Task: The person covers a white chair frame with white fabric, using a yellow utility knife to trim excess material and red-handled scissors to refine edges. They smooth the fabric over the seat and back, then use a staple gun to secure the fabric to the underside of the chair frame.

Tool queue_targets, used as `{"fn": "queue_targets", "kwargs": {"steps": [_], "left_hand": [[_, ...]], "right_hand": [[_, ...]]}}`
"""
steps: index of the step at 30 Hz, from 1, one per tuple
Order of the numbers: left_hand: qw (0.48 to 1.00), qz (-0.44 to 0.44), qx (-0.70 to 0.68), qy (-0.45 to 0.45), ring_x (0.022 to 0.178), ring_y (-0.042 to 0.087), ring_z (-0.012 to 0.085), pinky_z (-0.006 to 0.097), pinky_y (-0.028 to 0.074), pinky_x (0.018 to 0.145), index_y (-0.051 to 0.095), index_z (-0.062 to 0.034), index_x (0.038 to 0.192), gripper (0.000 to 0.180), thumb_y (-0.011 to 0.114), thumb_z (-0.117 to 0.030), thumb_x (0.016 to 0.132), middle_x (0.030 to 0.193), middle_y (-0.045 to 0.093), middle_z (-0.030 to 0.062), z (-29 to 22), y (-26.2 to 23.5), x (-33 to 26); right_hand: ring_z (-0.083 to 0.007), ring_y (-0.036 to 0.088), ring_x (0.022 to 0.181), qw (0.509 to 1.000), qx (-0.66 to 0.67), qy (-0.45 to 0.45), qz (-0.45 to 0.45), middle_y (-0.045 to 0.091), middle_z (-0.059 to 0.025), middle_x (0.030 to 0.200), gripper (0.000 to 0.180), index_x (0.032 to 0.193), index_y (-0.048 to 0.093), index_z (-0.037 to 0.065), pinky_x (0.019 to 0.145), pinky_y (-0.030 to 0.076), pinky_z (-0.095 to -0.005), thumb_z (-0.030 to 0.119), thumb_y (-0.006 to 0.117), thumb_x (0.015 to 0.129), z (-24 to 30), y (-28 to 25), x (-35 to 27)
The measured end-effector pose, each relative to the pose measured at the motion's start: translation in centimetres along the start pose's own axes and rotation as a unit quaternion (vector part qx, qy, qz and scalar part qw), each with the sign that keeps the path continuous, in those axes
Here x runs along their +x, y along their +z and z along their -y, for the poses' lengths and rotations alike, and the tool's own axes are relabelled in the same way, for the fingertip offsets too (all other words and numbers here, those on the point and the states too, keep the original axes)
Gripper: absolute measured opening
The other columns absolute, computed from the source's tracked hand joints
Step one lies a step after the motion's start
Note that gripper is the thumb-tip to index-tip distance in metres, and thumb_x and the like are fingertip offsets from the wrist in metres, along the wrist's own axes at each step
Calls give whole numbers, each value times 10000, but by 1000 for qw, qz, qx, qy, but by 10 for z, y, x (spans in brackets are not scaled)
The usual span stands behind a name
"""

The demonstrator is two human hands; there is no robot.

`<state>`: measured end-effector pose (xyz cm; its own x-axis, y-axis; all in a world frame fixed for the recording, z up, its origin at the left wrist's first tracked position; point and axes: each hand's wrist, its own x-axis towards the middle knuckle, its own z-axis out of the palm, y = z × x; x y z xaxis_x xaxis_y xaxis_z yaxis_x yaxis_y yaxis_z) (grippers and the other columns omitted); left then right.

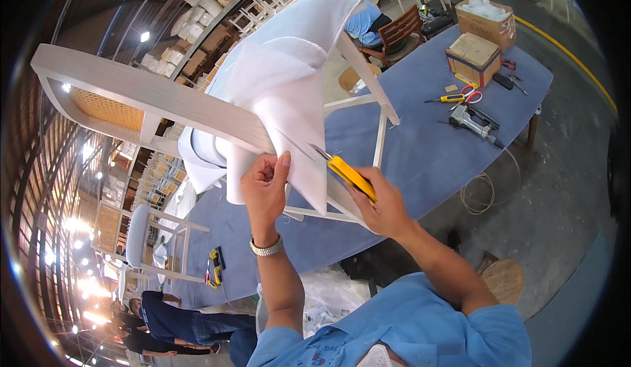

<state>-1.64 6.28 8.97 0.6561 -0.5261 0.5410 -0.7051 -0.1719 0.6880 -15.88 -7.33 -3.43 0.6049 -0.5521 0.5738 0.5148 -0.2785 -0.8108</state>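
Smooth white fabric (303,180), creased and hanging in a pointed flap, drapes the pale wooden chair (164,94) on the blue worktop (427,150), by its near edge. The left hand (264,182) pinches the fabric; the right hand (384,206) grips a yellow utility knife (351,178).

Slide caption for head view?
Left hand pinches white fabric on a chair; right hand holds a yellow utility knife.
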Motion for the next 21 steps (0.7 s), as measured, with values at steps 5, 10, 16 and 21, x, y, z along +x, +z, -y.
{"fn": "queue_targets", "kwargs": {"steps": [5,10,16,21], "left_hand": [[1000,3,-6,7,625,453,0,174,354,557,659,-4,876,193,697,-163,978,689,564,-67,-2,3,-1],[1000,2,-15,0,634,463,3,173,368,567,658,-2,881,197,699,-169,978,705,573,-63,-2,4,-1],[1000,8,-5,-3,638,472,4,173,372,577,658,1,886,196,696,-167,981,706,579,-59,-3,4,0],[1000,10,-4,-2,634,476,2,172,366,574,662,3,883,197,700,-166,977,712,599,-51,-4,1,0]], "right_hand": [[-344,676,839,998,-20,-64,11,661,-197,981,249,1190,545,25,739,527,-370,94,617,962,15,17,42],[-378,670,853,998,-35,-51,21,655,-211,989,247,1187,537,26,746,529,-392,103,608,963,5,23,46],[-381,670,858,997,-52,-46,29,657,-211,996,265,1205,529,36,746,527,-404,108,605,962,-4,18,37],[-381,664,841,994,-78,2,74,662,-208,1007,262,1211,538,36,727,521,-403,117,600,971,-21,6,15]]}}
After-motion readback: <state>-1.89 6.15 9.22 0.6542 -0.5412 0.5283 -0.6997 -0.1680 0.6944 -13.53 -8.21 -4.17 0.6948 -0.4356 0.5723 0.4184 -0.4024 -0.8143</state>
